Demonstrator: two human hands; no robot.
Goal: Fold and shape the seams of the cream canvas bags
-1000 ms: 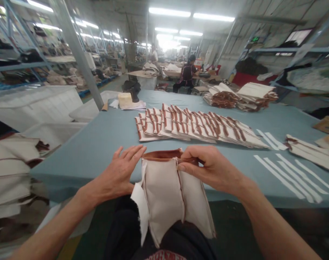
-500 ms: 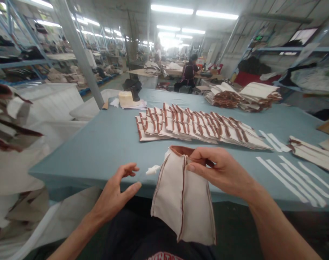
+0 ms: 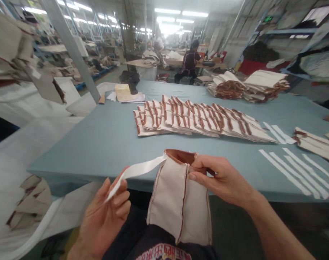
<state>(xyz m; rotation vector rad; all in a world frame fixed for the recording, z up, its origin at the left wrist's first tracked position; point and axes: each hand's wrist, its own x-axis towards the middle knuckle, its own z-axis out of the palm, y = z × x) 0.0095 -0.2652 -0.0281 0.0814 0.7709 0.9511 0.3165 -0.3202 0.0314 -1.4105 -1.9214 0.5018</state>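
An off-white fabric pouch (image 3: pixel 168 198) with brown seams and a brown lining hangs at the table's front edge, its mouth facing up. My right hand (image 3: pixel 221 177) pinches the pouch's upper rim on the right, thumb outside and fingers reaching into the mouth. From the rim's left corner a white strip (image 3: pixel 142 168) stretches leftward. My left hand (image 3: pixel 107 206) holds the strip's other end between thumb and fingers, lower and to the left of the pouch. Whether the strip is fastened to the pouch or tucked in its corner, I cannot tell.
Overlapping off-white pieces with brown edging (image 3: pixel 191 115) lie across the blue table (image 3: pixel 99 144). Several white strips (image 3: pixel 291 173) lie at the right. Stacks of fabric pieces (image 3: pixel 264 85) stand at the back right. White bins (image 3: pixel 45 144) flank the left side. A person (image 3: pixel 190 61) sits farther off.
My left hand was open and apart from the pouch; it has closed on the white strip, now drawn out leftward. My right hand keeps its grip on the rim.
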